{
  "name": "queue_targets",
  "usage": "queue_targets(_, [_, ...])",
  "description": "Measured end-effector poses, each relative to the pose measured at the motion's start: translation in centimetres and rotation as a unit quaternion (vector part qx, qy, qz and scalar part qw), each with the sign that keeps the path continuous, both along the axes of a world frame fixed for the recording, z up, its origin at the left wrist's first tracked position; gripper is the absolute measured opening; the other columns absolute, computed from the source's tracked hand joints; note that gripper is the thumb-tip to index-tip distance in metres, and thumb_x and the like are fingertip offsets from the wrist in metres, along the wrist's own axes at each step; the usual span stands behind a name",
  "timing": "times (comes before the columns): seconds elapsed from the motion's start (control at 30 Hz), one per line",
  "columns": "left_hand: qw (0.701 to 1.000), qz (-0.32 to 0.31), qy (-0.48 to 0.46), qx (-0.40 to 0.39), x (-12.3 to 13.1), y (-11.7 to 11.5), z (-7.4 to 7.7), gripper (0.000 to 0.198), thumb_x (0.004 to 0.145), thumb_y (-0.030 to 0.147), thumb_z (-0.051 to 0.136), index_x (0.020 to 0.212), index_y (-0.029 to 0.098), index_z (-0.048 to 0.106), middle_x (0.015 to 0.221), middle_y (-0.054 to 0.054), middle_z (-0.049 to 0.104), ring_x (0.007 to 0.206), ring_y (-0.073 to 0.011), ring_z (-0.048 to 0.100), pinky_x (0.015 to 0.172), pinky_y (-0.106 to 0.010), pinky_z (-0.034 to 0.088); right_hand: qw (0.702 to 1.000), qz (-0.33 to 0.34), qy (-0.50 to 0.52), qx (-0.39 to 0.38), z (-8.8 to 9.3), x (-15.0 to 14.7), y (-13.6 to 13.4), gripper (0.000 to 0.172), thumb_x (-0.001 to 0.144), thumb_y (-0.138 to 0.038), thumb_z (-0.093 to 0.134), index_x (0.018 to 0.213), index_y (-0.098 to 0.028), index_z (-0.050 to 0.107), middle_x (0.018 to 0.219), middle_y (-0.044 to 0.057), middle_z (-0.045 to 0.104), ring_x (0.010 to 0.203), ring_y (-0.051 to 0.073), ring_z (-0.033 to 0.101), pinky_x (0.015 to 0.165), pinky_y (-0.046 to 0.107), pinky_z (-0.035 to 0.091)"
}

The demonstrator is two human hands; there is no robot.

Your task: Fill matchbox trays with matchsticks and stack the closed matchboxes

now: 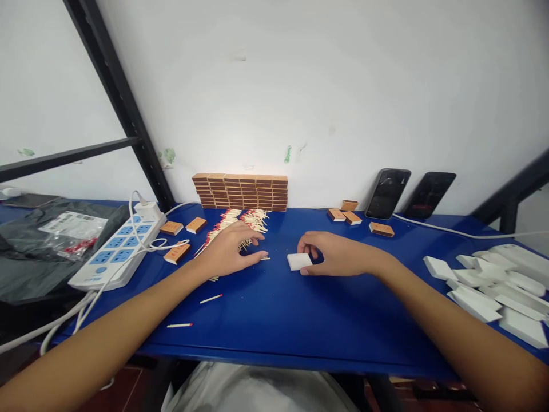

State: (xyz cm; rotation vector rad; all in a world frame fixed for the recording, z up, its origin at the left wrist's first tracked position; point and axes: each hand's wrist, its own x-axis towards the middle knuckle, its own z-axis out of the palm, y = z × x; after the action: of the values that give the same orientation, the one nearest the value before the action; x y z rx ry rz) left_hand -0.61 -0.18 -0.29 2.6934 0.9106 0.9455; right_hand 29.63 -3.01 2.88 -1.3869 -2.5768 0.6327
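Note:
My right hand (330, 253) pinches a small white matchbox tray (299, 262) between thumb and fingers, low over the blue table. My left hand (231, 247) hovers above the pile of red-tipped matches (254, 220), thumb and index finger apart; its other fingers are partly hidden. A single match (266, 258) shows by the left thumb tip. Nearer the front edge lie two loose matches, one upper (211, 298) and one lower (180, 325).
Stacked brown matchboxes (240, 192) stand against the wall. Loose matchboxes (176, 253) lie beside a power strip (118, 252) on the left. Two phones (388, 193) lean at the back right. White trays (476, 303) are heaped at the right.

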Motion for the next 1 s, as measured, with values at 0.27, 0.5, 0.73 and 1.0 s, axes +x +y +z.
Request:
queue_targets(0.27, [0.999,-0.042,0.023,-0.009,0.1,0.3,0.3,0.022,0.088,0.041,0.079,0.101,0.022,0.077,0.094,-0.003,0.076,0.092,-0.0221,0.067,0.086,-0.038,0.051,0.984,0.031,0.115,0.135,-1.6,-4.8,0.4,0.026,0.085,-0.028,0.08,0.109,-0.021,0.072,0.099,0.004,0.065,0.078,0.016,0.06,0.073,0.03,0.046])
queue_targets(0.5, [0.999,-0.018,0.03,0.007,-0.4,0.6,1.1,0.035,0.084,0.049,0.082,0.104,0.022,0.079,0.091,-0.005,0.076,0.087,-0.0229,0.066,0.079,-0.037,0.051,0.965,0.026,0.203,0.166,-2.6,-5.8,1.4,0.026,0.088,-0.03,0.079,0.112,-0.022,0.071,0.095,0.003,0.062,0.073,0.014,0.058,0.069,0.03,0.048])
queue_targets(0.73, [0.993,0.1,0.018,0.057,-1.2,1.5,1.0,0.038,0.084,0.044,0.083,0.112,0.02,0.077,0.095,-0.008,0.077,0.093,-0.0266,0.066,0.078,-0.037,0.051,0.954,-0.031,0.262,0.146,-4.3,-6.4,1.9,0.029,0.092,-0.032,0.073,0.117,-0.022,0.063,0.111,0.004,0.065,0.07,0.012,0.061,0.072,0.031,0.051])
queue_targets(1.0, [0.988,0.138,0.014,0.063,-1.1,1.5,1.0,0.037,0.087,0.047,0.079,0.112,0.02,0.076,0.097,-0.007,0.077,0.093,-0.0266,0.067,0.08,-0.037,0.052,0.984,0.029,0.149,0.089,-4.6,-7.6,1.3,0.009,0.096,-0.027,0.069,0.09,-0.019,0.068,0.091,0.003,0.063,0.077,0.014,0.056,0.073,0.028,0.043])
